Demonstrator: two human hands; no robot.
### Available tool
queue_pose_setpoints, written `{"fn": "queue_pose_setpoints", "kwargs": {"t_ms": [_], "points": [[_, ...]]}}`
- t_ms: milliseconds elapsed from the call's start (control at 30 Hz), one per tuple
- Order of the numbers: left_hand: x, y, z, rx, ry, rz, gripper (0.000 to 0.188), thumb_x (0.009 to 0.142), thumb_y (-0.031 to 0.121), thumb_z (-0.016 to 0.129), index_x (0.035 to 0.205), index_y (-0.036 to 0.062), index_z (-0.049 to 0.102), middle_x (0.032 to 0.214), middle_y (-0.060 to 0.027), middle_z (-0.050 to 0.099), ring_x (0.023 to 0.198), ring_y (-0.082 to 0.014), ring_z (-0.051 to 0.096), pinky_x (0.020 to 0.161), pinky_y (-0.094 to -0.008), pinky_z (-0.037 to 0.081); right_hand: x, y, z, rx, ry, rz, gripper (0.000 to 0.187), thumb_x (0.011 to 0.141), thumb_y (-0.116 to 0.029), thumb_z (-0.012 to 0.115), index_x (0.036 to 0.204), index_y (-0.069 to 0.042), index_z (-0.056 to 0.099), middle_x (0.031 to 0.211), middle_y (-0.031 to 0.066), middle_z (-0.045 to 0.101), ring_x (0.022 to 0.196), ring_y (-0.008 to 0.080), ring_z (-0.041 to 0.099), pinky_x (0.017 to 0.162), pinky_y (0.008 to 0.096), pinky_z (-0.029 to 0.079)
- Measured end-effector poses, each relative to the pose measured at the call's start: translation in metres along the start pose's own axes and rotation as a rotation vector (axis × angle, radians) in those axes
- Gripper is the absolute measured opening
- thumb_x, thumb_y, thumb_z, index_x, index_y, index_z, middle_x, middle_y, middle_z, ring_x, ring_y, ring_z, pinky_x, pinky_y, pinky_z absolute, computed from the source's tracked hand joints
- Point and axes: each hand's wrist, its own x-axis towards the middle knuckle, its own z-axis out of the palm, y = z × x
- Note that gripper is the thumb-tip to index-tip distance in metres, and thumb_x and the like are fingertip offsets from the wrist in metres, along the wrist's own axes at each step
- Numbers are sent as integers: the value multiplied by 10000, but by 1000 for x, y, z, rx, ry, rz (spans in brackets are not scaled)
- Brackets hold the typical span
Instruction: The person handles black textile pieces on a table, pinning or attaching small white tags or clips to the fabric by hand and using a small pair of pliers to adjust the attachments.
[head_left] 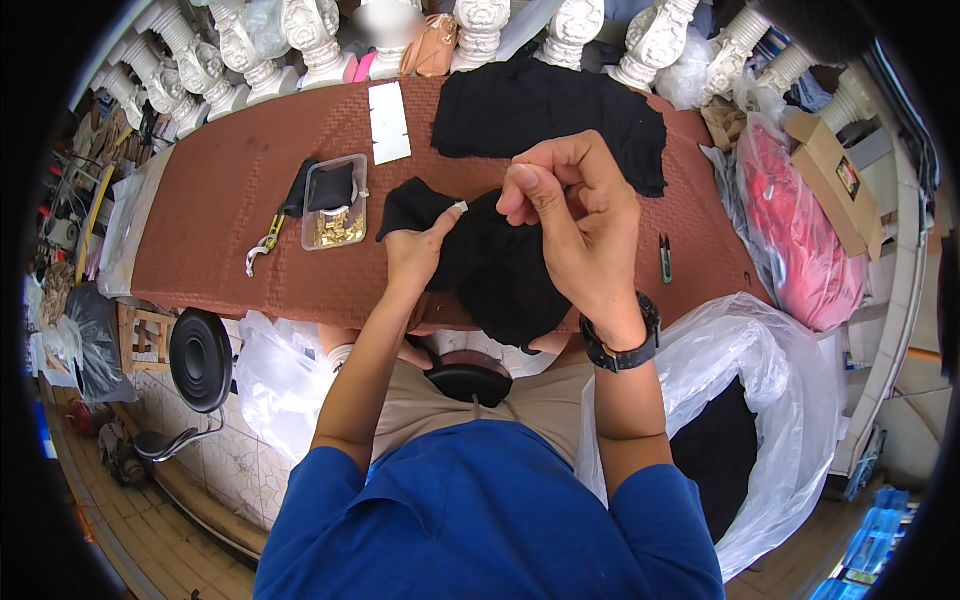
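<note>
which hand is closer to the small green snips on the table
Right. The right hand is raised just left of the green snips; the left hand holds black fabric farther left.

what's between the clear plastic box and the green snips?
In the head view, left to right: the left hand, the black cloth it holds, then the raised right hand.

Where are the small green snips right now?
In the head view, the green snips lie on the brown table cover, right of the raised right hand and nearer the person than the spread black cloth.
</note>
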Motion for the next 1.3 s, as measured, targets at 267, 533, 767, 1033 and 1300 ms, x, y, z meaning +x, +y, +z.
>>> {"fn": "queue_pose_setpoints", "kwargs": {"t_ms": [267, 533, 767, 1033, 1300], "points": [[-10, 23, -14, -661, -273, -263, 391, 871, 116, 782, 1190, -61, 643, 1105, -145, 708, 964, -207, 720, 835, -311, 602, -25, 73, 2, -297, -94, 22, 84, 908, 36, 668, 987, 13, 687, 827, 51, 622, 730, 119, 621, 649, 256, 491], [-20, 32, -17, -672, -304, -271, 370, 876, 92, 765, 1193, -54, 641, 1126, -139, 701, 989, -194, 712, 875, -292, 584, -34, 76, 15, -380, -81, 32, 109, 865, 34, 713, 974, 23, 721, 808, 95, 540, 643, 200, 563, 591, 337, 464], [-24, 34, -13, -615, -271, -190, 362, 859, 94, 788, 1165, -40, 648, 1100, -113, 700, 982, -165, 700, 863, -279, 572, -35, 81, 16, -381, -49, 4, 126, 856, 15, 738, 981, 2, 739, 774, 66, 531, 621, 149, 528, 557, 297, 437], [-25, 32, -9, -583, -251, -116, 303, 858, 75, 789, 1123, -5, 664, 1072, -82, 703, 948, -138, 691, 840, -259, 561, -35, 83, 13, -407, -63, -7, 142, 846, 17, 749, 986, -5, 746, 749, 54, 523, 607, 131, 498, 542, 285, 409], [-25, 23, -4, -570, -232, 28, 271, 854, 55, 789, 1098, -18, 695, 1063, -80, 712, 928, -127, 687, 838, -256, 558, -34, 82, 13, -422, -84, 5, 133, 839, 41, 734, 968, 10, 736, 772, 81, 550, 620, 174, 545, 560, 305, 445]]}}
